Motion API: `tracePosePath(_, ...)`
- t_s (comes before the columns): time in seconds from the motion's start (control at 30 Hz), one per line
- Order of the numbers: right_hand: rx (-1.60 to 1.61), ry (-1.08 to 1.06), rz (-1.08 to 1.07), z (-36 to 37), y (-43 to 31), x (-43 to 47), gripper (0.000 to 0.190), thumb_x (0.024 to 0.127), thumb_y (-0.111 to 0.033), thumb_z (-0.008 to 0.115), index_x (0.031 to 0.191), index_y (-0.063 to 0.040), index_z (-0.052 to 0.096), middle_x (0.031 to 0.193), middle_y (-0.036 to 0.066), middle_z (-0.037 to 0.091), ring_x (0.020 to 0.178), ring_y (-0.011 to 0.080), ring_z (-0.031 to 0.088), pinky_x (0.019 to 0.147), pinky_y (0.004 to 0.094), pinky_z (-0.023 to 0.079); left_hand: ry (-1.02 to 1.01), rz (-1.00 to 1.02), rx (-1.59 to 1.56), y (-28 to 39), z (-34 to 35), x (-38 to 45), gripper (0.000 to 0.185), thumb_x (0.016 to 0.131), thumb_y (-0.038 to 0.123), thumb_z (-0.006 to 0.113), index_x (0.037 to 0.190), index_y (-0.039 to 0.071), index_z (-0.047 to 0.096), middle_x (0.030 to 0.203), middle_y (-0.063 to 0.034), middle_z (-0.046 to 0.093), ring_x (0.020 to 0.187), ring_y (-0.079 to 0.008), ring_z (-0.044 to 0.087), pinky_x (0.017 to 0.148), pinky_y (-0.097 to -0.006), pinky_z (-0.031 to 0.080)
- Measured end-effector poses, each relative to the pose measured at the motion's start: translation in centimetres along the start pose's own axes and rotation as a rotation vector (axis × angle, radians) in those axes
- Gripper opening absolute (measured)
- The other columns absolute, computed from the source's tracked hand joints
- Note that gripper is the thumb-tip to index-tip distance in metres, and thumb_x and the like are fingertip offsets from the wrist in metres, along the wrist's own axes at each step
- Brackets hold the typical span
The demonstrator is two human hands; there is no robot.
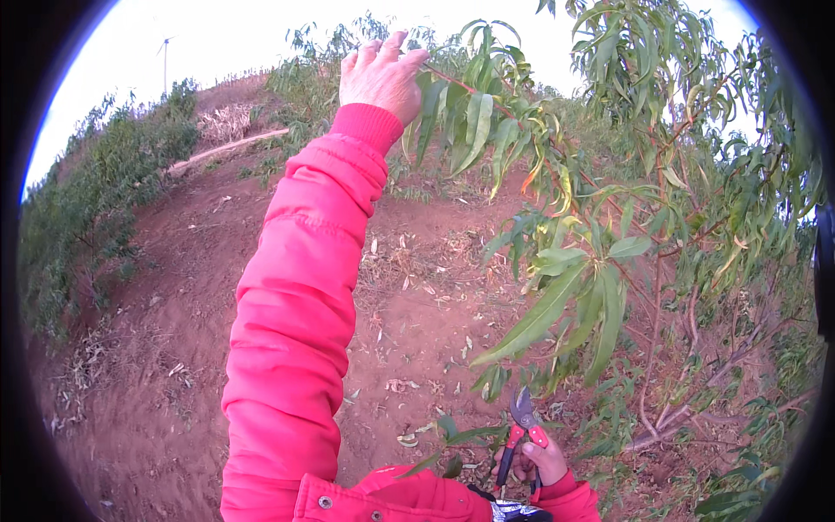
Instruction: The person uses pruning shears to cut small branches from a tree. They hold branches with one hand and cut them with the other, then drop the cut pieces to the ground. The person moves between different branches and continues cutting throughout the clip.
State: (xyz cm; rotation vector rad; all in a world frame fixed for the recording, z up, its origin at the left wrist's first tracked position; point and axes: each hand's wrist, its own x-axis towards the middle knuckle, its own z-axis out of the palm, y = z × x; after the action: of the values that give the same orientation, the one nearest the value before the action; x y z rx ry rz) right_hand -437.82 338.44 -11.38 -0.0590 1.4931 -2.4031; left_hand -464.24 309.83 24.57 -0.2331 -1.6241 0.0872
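My left hand (381,81), in a pink-red jacket sleeve, is raised at the top centre. Its fingers are closed around the thin end of a leafy branch (486,96) that looks like peach; the grip itself is partly hidden by the back of the hand. Down at the lower right, my right hand (545,460) holds a pair of bypass pruning shears (516,440) with red and black handles. Their dark blades point upward, below the hanging leaves. A leafy twig (476,434) lies or hangs just left of the shears.
The tree's stems (657,326) and drooping foliage (659,52) fill the right side. Thicker low branches (665,427) spread near the ground. Reddish bare soil (417,326) with dry leaves slopes ahead. Bushy trees (111,189) stand at left, a wind turbine (165,62) far off.
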Motion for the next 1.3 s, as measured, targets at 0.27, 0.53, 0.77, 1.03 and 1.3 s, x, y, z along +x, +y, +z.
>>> tracePosePath(0.27,-0.011,0.104,-0.017,1.6,2.3,-0.7,0.043,0.084,-0.031,0.057,0.113,-0.003,0.041,0.094,0.024,0.063,0.073,0.0308,0.066,0.044,0.0239,0.044,-0.315,-0.113,-0.462,-2.3,3.4,-4.9,0.018,0.080,0.015,0.057,0.095,0.006,0.062,0.096,-0.0130,0.063,0.092,-0.0317,0.059,0.081,-0.0391,0.047)
tracePosePath(0.53,-0.118,0.068,0.041,4.1,2.7,-1.9,0.054,0.080,-0.039,0.061,0.115,-0.002,0.041,0.088,0.018,0.064,0.070,0.0258,0.066,0.043,0.0206,0.043,-0.435,-0.334,-0.882,-4.1,-4.3,-19.2,0.026,0.086,0.024,0.055,0.098,0.004,0.064,0.087,-0.0137,0.062,0.082,-0.0273,0.060,0.075,-0.0344,0.047)
tracePosePath(0.77,-0.185,-0.041,0.148,6.2,4.5,-4.7,0.068,0.079,-0.044,0.063,0.126,-0.004,0.035,0.088,0.014,0.064,0.074,0.0228,0.067,0.046,0.0192,0.040,-0.507,-0.756,-1.327,-1.1,-14.4,-28.3,0.034,0.094,0.029,0.046,0.102,0.000,0.064,0.087,-0.0050,0.061,0.080,-0.0114,0.057,0.072,-0.0259,0.044)
tracePosePath(1.03,-0.172,-0.081,0.076,9.0,6.2,-7.7,0.067,0.078,-0.045,0.065,0.121,-0.001,0.040,0.086,0.013,0.063,0.071,0.0183,0.064,0.055,0.0226,0.047,-0.485,-1.154,-1.596,3.0,-19.5,-33.0,0.019,0.084,0.007,0.063,0.101,0.000,0.057,0.091,-0.0027,0.061,0.078,-0.0059,0.055,0.070,-0.0207,0.046)
tracePosePath(1.3,-0.150,-0.041,0.055,12.5,3.9,-9.3,0.053,0.082,-0.021,0.062,0.124,0.003,0.038,0.088,0.013,0.058,0.074,0.0195,0.059,0.068,0.0324,0.050,-0.519,-0.938,-1.241,3.4,-19.7,-35.1,0.010,0.077,-0.003,0.066,0.082,0.000,0.058,0.081,-0.0032,0.061,0.073,-0.0067,0.056,0.063,-0.0207,0.047)
